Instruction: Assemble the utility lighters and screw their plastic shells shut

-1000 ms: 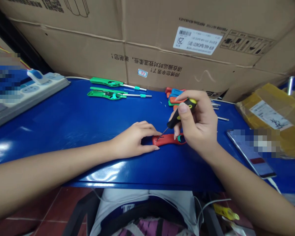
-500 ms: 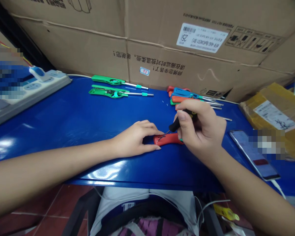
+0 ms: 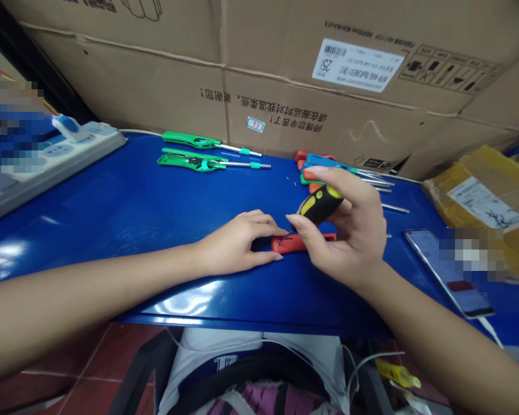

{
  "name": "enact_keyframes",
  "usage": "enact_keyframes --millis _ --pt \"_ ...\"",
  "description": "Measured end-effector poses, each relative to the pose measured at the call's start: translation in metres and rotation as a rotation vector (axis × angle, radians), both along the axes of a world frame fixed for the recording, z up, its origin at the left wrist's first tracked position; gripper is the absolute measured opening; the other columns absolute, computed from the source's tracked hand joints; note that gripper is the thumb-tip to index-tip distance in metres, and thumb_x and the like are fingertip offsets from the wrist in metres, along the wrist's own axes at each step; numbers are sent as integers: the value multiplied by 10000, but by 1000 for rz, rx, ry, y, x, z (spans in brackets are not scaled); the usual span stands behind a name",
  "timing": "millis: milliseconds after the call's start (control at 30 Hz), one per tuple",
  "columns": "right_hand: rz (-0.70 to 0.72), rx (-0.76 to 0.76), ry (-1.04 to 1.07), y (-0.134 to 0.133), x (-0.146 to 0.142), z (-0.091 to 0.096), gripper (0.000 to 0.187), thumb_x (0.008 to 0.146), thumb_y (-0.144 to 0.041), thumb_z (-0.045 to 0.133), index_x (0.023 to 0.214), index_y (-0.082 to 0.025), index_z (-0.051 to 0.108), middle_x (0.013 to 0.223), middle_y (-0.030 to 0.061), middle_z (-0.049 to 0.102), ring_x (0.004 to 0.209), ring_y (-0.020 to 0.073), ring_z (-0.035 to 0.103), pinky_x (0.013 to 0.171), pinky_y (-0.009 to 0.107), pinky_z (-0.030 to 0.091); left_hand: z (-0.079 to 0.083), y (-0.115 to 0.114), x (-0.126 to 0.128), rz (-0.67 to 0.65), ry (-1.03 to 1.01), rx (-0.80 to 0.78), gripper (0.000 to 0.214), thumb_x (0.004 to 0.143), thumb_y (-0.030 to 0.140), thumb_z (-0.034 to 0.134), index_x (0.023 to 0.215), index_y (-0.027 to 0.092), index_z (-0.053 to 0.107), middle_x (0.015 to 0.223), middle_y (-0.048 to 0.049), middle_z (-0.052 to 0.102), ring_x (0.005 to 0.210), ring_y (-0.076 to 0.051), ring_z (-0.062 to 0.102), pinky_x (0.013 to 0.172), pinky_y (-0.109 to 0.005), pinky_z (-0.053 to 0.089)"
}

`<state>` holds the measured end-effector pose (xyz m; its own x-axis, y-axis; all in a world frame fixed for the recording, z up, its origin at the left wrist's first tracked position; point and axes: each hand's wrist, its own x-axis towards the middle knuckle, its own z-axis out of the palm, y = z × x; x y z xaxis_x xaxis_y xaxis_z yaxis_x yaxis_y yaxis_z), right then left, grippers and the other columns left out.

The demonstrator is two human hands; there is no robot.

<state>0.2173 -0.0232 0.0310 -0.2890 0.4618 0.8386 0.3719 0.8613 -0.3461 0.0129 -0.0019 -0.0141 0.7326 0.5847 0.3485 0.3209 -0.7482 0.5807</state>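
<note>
On the blue table lies a red long-necked lighter (image 3: 300,243), its far right part hidden by my right hand. My left hand (image 3: 242,245) pinches its left end between thumb and fingers. A screwdriver (image 3: 320,206) with a black and yellow handle slants over the lighter, its tip against the lighter's left end. My right hand (image 3: 350,233) is around the handle, the thumb held a little off it and the forefinger extended over the top.
Two green lighters (image 3: 192,160) lie near the cardboard box (image 3: 155,75). A pile of coloured lighters (image 3: 328,164) is at the back. A power strip (image 3: 56,158) stands left; a phone (image 3: 450,274) and a taped parcel (image 3: 484,202) are right.
My right thumb and fingers have loosened and shifted around the screwdriver handle, so more of its yellow and black grip shows. My left hand and the red lighter stay in place.
</note>
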Motion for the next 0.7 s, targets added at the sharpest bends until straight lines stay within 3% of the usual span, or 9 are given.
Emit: enact_keyframes --millis 133,233,333,600,700 --pt "73 -208 51 -1 1 4 464 845 -129 732 1269 -259 596 1208 45 639 731 122 634 560 253 622 -1 -2 0 -12 0 15 380 882 369 766 1198 166 711 1078 -78 731 1042 -250 643 965 -404 487" --pt "81 -286 105 -1 1 5 462 846 -132 732 1259 -267 576 1208 45 612 697 108 620 531 245 621 -2 -3 0 0 4 13 351 887 357 762 1174 159 718 1084 -86 728 1056 -254 644 975 -417 492" --pt "79 -275 78 -2 1 4 470 833 -121 742 1253 -262 585 1200 44 624 710 113 633 521 237 616 -1 -3 1 -13 11 5 364 878 364 771 1167 148 721 1061 -86 725 1046 -260 642 965 -426 496" --pt "-96 -80 -117 -3 4 6 510 856 -225 772 1323 -293 577 1267 45 678 719 138 679 573 285 627 0 -1 0 -25 33 4 373 894 362 751 1209 164 718 1111 -94 725 1071 -264 646 977 -419 493" --pt "-17 -170 -108 -7 5 9 524 922 -191 658 1417 -282 514 1303 65 665 776 153 701 592 292 635 1 -1 -1 -22 39 8 359 895 375 748 1184 163 729 1095 -93 724 1047 -261 645 948 -408 498"
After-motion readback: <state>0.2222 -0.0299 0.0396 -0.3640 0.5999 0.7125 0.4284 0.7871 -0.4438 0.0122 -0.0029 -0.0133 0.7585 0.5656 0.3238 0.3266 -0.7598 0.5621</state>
